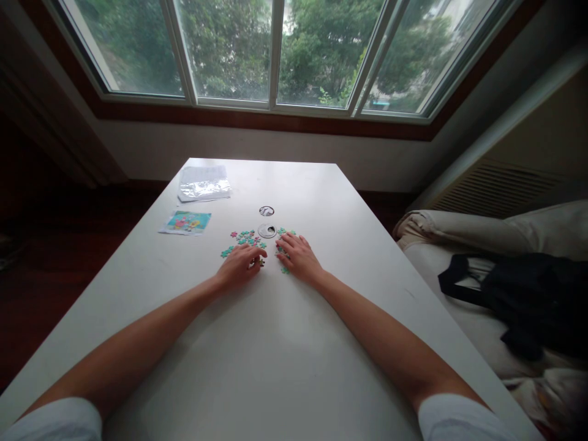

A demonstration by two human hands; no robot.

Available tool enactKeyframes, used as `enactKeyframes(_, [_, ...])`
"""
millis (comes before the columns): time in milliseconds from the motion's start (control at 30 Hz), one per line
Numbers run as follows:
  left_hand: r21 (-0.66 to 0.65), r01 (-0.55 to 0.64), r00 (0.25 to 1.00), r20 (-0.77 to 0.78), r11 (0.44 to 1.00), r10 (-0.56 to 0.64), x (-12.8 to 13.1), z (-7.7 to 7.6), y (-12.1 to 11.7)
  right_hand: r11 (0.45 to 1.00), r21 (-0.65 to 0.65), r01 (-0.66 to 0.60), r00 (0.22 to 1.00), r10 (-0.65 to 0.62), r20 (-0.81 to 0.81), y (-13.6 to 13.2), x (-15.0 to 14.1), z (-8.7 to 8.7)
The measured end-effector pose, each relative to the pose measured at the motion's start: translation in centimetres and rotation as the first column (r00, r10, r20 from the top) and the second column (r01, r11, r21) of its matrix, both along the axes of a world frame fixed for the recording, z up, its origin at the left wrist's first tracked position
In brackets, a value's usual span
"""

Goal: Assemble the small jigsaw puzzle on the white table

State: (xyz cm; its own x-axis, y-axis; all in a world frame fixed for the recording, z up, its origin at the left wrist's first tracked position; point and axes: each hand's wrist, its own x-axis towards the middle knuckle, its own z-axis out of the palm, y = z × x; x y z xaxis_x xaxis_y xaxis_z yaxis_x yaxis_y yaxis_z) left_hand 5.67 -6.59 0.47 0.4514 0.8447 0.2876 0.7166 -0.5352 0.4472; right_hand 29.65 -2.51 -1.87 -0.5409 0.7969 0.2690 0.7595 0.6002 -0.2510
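Two bare hands are positioned near the middle of a glossy white rectangular table, one at each side of a narrow gap. The left hand is curved inward, thumb and forefinger tips apart, with a few small pieces visible between them. The right hand is palm down, fingers extended and slightly separated over more pieces; contact beneath the palm cannot be determined. Loose flat teal-green and pink flower-shaped plastic pieces lie beside, beyond and partly under both hands. The low hand posture appears suited to confining such thin parts against the smooth surface. Just beyond the gap are two small round silvery discs, one behind the other. A colourful printed picture sheet lies flat to the left, face up, presumably so that it stays readable; behind it, a clear plastic packet sits apart from the pieces, presumably leaving both hands unobstructed.
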Motion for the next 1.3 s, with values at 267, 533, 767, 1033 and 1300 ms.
enactKeyframes(267, [-0.030, 0.049, 0.997, -0.056, 0.998, -0.051, -0.2, -0.2, 0.0, 0.999, 0.031, -0.018, 0.999, 0.019, -0.029, 0.0, 0.0, -0.1])
enactKeyframes(533, [0.005, -0.071, 0.992, -0.108, 0.997, 0.071, -1.2, -0.5, 0.8, 0.996, 0.043, 0.072, 0.995, -0.069, -0.072, 0.0, 0.3, 0.2])
enactKeyframes(767, [0.010, -0.143, 0.990, -0.010, 0.990, 0.143, -0.9, -0.5, 0.6, 0.997, 0.044, 0.056, 0.997, -0.054, -0.057, -0.3, 0.0, 0.2])
enactKeyframes(1033, [-0.050, -0.126, 0.991, 0.039, 0.991, 0.128, 0.2, -0.5, 0.1, 0.994, 0.054, 0.090, 0.992, -0.084, -0.095, 0.2, 0.2, 0.1])
enactKeyframes(1300, [-0.045, -0.097, 0.992, 0.076, 0.994, 0.100, 0.1, -0.8, 0.1, 0.997, 0.078, 0.024, 0.993, -0.015, -0.114, -0.2, -0.1, 0.3])
